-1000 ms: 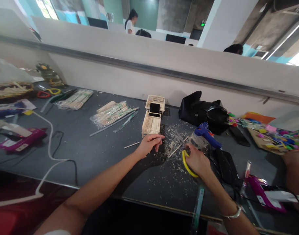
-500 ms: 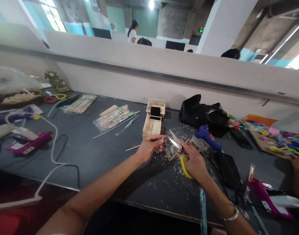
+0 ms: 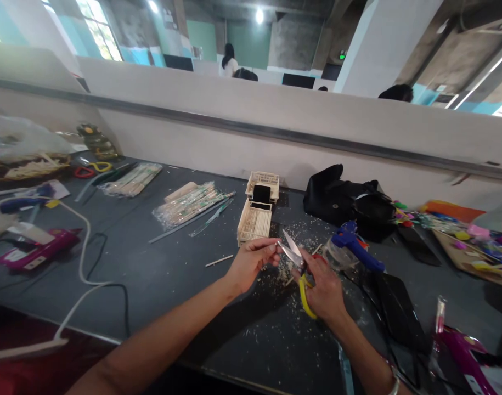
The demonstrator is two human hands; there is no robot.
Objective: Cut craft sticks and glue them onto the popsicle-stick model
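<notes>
My left hand [image 3: 251, 263] is closed in a pinch, with a short piece of wooden stick between thumb and forefinger, mostly hidden by the fingertips. Yellow-and-red-handled scissors [image 3: 303, 285] are in my right hand [image 3: 325, 288], their blades spread apart and the lower one reaching the left fingertips. Just behind my left hand stands a miniature piece of furniture [image 3: 254, 219] built of pale sticks, with a dark phone-like object [image 3: 261, 193] on it. A loose stick [image 3: 219, 261] lies left of the hand. Pale shavings [image 3: 292, 269] are scattered beneath the scissors.
Bagged wooden sticks [image 3: 191, 203] lie to the left. A black bag [image 3: 345, 195] and a blue glue gun [image 3: 355, 247] are on the right. Purple devices [image 3: 39, 249] with cables sit at both sides. A low partition [image 3: 234, 104] runs along the back, with people beyond.
The scissors' blades have come closer to my left fingertips, now meeting them. The whole view has shifted slightly. Both hands keep their hold.
</notes>
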